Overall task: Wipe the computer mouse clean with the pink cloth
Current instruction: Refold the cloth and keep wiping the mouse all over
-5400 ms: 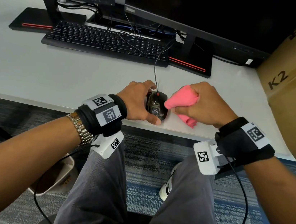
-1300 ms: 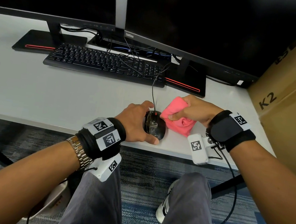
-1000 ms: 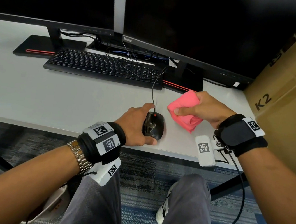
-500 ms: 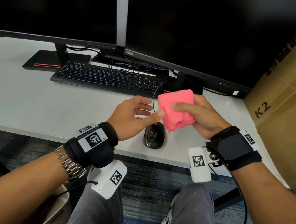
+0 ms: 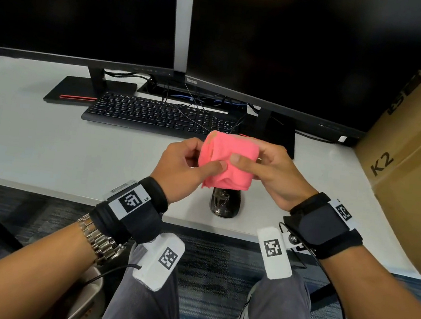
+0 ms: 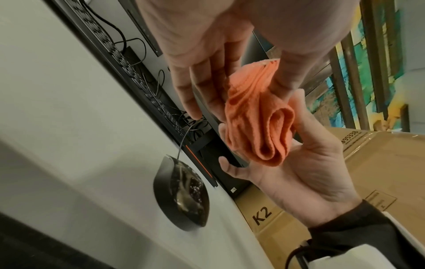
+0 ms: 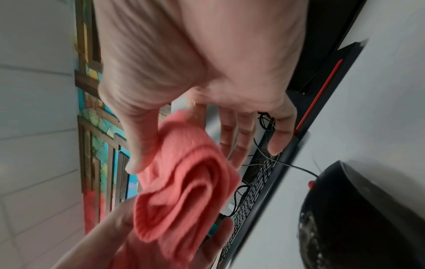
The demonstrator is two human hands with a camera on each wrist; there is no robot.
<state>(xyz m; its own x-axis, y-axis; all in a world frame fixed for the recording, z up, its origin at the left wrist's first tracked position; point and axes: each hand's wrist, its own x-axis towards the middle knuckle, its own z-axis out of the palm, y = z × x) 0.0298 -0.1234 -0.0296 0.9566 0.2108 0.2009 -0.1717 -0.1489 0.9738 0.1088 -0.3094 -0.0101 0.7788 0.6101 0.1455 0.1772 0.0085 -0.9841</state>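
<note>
The pink cloth (image 5: pixel 227 161), rolled into a wad, hangs in the air above the desk, and both hands hold it. My left hand (image 5: pixel 205 158) pinches its left side between thumb and fingers. From the right, my right hand (image 5: pixel 250 156) pinches it with the thumb on the front. The black wired mouse (image 5: pixel 225 201) lies untouched on the white desk (image 5: pixel 44 151) just below the cloth, near the front edge. A glossy smear covers the top of the mouse (image 6: pixel 181 193). The cloth's rolled end (image 7: pixel 184 182) shows in the right wrist view.
A black keyboard (image 5: pixel 161 118) lies behind the hands, with two dark monitors (image 5: pixel 272 47) on stands beyond it. The mouse cable runs back toward them. A big cardboard box (image 5: pixel 418 160) stands on the desk's right end. A bin (image 5: pixel 83 303) sits under the desk.
My left hand let go of the mouse and rose to the cloth. The right hand lifted the cloth from beside the mouse; both hands now hold it above the mouse.
</note>
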